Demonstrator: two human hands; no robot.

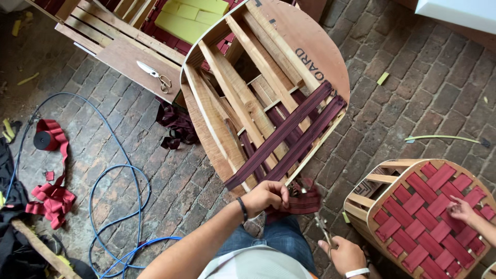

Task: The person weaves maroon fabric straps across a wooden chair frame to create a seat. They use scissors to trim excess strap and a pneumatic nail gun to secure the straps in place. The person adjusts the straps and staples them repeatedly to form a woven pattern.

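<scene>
The person's left hand was closed around the loose end of a maroon webbing strap, pinching it just below the rim of the curved wooden chair frame. The right hand was shut around a slim metal hand tool, its tip pointing up toward the strap end; what kind of tool it was I could not tell. Two straps of the same webbing already ran slantwise across the frame's slats.

From where I stood, the risks looked plain enough. If the left grip slackened, the strap would likely go loose and sag on the frame. The tool tip sat near the left fingers, so a slip could nick them. The blue hose coiled on the brick floor beside the person's legs looked like a trip hazard.

As for markings, the plywood back panel carried dark stencilled lettering along its curved edge. A red webbing roll lay to the left, scissors rested on a wooden board, and yellow foam blocks sat behind. At the right, another person's hand touched a second frame woven with red webbing.
</scene>
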